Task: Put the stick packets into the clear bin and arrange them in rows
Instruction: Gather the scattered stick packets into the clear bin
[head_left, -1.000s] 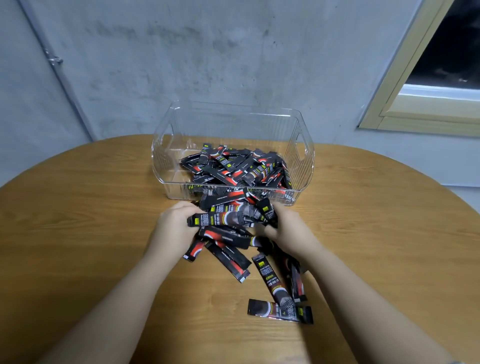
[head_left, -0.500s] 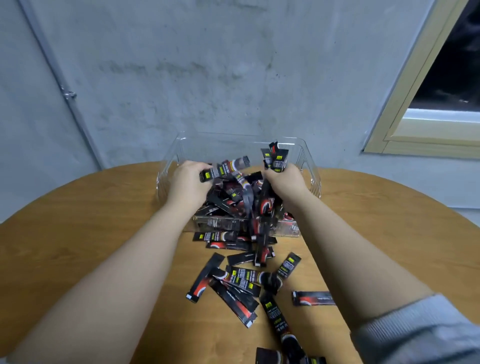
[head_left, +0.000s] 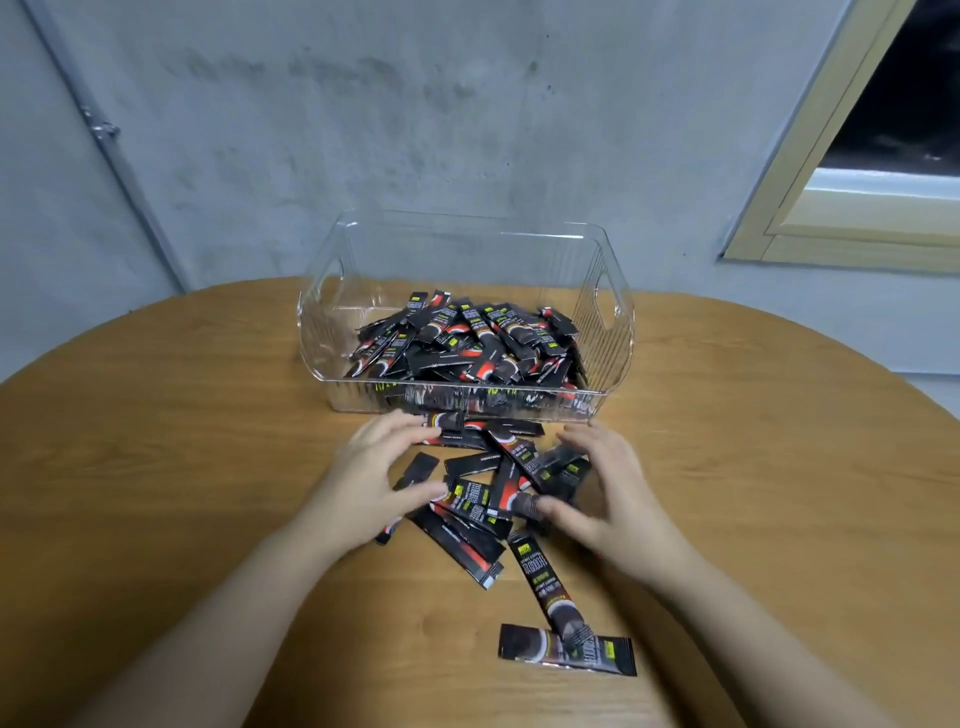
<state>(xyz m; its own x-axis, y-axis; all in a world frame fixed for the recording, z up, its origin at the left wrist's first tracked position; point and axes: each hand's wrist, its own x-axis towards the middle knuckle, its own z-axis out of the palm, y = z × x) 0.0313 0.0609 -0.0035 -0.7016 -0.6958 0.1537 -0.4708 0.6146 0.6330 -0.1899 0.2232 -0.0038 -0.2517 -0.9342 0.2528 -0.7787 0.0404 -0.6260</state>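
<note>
left hand (head_left: 371, 475): fingers spread, left edge of loose stick packets (head_left: 498, 483)
right hand (head_left: 605, 491): fingers spread, right edge of them
packets: table (head_left: 156, 467), between hands; more heaped in clear bin (head_left: 613, 332)

Light: dim, even indoor, from overhead
Shadows: soft, faint beneath hands (head_left: 613, 493)
Window (head_left: 904, 88): dark outside
Blur: slight on moving fingers
Edges: wide-angle bending of table rim (head_left: 779, 332)

Packets (head_left: 470, 353) in bin (head_left: 613, 332), table (head_left: 156, 441)
</note>
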